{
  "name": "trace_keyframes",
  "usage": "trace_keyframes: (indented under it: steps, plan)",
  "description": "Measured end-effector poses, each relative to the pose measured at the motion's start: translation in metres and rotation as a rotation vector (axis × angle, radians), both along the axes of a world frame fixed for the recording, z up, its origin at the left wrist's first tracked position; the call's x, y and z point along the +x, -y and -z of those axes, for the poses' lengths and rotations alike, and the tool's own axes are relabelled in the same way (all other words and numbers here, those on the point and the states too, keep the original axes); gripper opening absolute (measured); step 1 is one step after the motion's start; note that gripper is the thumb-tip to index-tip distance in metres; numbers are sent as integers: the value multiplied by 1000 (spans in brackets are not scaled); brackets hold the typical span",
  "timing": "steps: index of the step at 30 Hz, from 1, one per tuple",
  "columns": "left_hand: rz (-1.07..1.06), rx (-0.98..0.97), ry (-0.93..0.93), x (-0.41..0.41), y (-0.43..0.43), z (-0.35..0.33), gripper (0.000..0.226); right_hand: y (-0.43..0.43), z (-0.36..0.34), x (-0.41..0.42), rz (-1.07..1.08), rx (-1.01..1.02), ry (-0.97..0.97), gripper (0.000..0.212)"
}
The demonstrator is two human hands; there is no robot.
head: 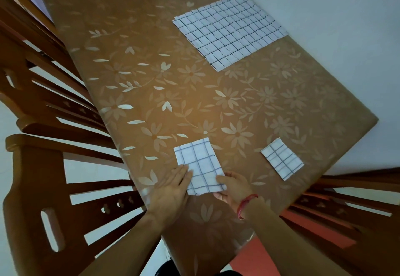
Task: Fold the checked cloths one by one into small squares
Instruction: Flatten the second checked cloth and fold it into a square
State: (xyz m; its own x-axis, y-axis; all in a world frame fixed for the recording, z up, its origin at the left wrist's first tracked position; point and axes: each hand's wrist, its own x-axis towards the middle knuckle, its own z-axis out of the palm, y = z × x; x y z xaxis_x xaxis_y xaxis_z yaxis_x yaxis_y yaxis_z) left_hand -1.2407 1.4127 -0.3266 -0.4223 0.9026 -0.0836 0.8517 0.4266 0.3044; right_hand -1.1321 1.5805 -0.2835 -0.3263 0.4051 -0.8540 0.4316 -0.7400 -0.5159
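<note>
A white checked cloth (198, 163), folded to a small rectangle, lies near the table's front edge. My left hand (171, 191) rests flat with its fingertips on the cloth's left lower edge. My right hand (234, 188) touches the cloth's lower right corner, with fingers partly under or on the edge. A second checked cloth (282, 159), folded into a small square, lies to the right. A stack of unfolded checked cloths (229, 30) lies spread out at the far right of the table.
The table (151, 81) wears a brown flowered cover. Wooden chairs (43, 167) stand along its left side, and another chair (346, 200) at the lower right. A red band circles my right wrist. White wall runs along the right.
</note>
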Motion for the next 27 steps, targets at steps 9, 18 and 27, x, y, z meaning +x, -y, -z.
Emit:
trace_keyframes:
  steps: [9,18,27]
  plan:
    - [-12,19,82,1,13,-5,56,-16,13,40,-741,956,41,40]
    - [6,76,125,-1,20,3,51,-10,31,32,-1048,1450,-145,49]
    - [-51,259,65,-6,20,4,28,-17,33,19,-914,1301,-102,35]
